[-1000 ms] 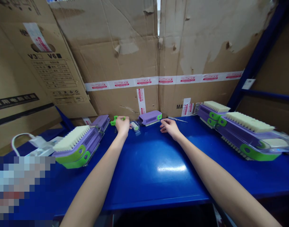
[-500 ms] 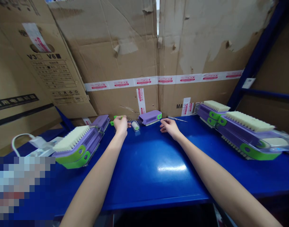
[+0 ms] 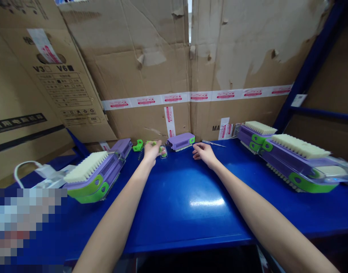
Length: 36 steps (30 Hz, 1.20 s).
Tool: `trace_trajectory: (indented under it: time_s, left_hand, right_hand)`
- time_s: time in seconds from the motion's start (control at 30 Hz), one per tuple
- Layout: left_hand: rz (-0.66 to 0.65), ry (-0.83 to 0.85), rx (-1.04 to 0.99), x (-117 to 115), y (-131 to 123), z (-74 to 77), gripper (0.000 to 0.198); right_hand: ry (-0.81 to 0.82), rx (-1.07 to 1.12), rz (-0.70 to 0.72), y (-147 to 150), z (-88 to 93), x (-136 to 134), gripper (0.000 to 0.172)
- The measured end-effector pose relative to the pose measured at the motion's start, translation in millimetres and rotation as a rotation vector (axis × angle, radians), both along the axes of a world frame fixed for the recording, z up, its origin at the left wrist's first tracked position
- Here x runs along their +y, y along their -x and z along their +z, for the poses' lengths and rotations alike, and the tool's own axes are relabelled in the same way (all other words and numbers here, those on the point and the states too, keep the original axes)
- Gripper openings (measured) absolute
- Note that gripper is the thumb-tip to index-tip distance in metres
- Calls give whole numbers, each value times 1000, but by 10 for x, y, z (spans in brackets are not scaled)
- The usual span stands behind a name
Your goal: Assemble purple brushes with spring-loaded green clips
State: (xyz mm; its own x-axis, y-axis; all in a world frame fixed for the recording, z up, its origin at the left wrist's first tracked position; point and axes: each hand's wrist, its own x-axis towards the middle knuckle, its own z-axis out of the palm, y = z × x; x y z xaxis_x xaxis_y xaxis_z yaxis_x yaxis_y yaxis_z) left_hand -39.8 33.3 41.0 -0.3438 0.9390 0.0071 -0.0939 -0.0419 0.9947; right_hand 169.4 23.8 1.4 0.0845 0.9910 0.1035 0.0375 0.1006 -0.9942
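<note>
At the back of the blue table, my left hand point(image 3: 151, 152) reaches with fingers stretched out and apart. Its fingertips overlap a small clear piece with a green part point(image 3: 164, 152); I cannot tell whether they touch it. Left of this hand lie a bright green plastic bracket point(image 3: 138, 145) and a dark coil spring point(image 3: 140, 155). My right hand point(image 3: 204, 153) rests on the table with loosely bent, parted fingers and nothing visible in them. A purple brush-like piece with pale bristles point(image 3: 181, 141) lies between the hands, close to the right fingertips. Behind the right hand is a thin metal tool point(image 3: 213, 143).
Purple and green bristled units point(image 3: 297, 163) stand stacked on the right, with more on the left point(image 3: 91, 178). A white power strip with a plugged-in charger point(image 3: 47, 174) sits far left. Taped cardboard point(image 3: 151, 76) walls the back; a blue metal post point(image 3: 307, 57) rises at right.
My left hand has moved slightly right, from beside the green bracket to the small clear piece, and its fingers have straightened. The bracket and spring now show more fully. My right hand stays put.
</note>
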Motion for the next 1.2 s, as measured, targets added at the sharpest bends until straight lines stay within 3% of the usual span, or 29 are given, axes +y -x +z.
trace_trajectory:
  time_s: [0.07, 0.13, 0.27, 0.4, 0.5, 0.6, 0.77, 1.0, 1.2]
  left_hand:
    - [-81, 2, 5, 20, -36, -57, 21]
    - [-120, -24, 90, 48, -54, -123, 46]
    - [-73, -156, 615, 80, -52, -239, 84]
    - [-14, -222, 1119, 30, -54, -258, 79]
    - [13, -197, 1324, -16, -60, -233, 72]
    - [35, -115, 1356, -10, -64, -223, 69]
    - [-52, -36, 1334, 118, -53, -225, 67]
    - [-202, -151, 1257, 315, 25, -187, 81]
    - [-283, -243, 1293, 306, 15, -178, 71]
  right_hand:
    - [-2, -2, -2, -1, -4, 5, 12]
    - [-5, -1, -1, -2, -9, 11, 11]
    - [-6, 1, 3, -5, -14, 15, 11]
    - [-11, -10, -2, -3, -6, 9, 11]
    - [-9, -19, -2, -1, 1, 1, 11]
    - [-5, -12, 4, -2, 4, -1, 10]
    - [-1, 0, 11, -13, -12, 24, 11]
    - [-2, -2, 25, -22, -29, 40, 11]
    - [-3, -18, 18, -25, -33, 49, 12]
